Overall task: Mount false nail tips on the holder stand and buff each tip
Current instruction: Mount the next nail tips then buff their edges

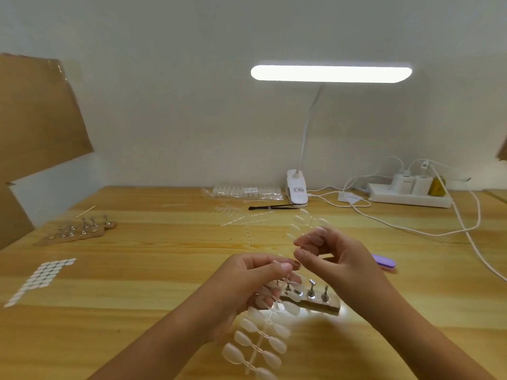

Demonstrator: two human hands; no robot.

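The left hand (255, 272) pinches the spine of the strip of nail tips (263, 333), and the right hand (334, 253) pinches it just beside, seemingly on one tip, both above the holder stand (323, 304). A hard twist could crack that tip or flick it across the table (164, 283); the dangling strip could knock the stand's pegs. Labels on the lamp clip (297, 189) and the bag (247, 192) are too blurred to read

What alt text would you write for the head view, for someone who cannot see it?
The left hand and right hand pinch a strip of false nail tips above the holder stand on a table. A purple buffer lies nearby, a lit lamp behind.
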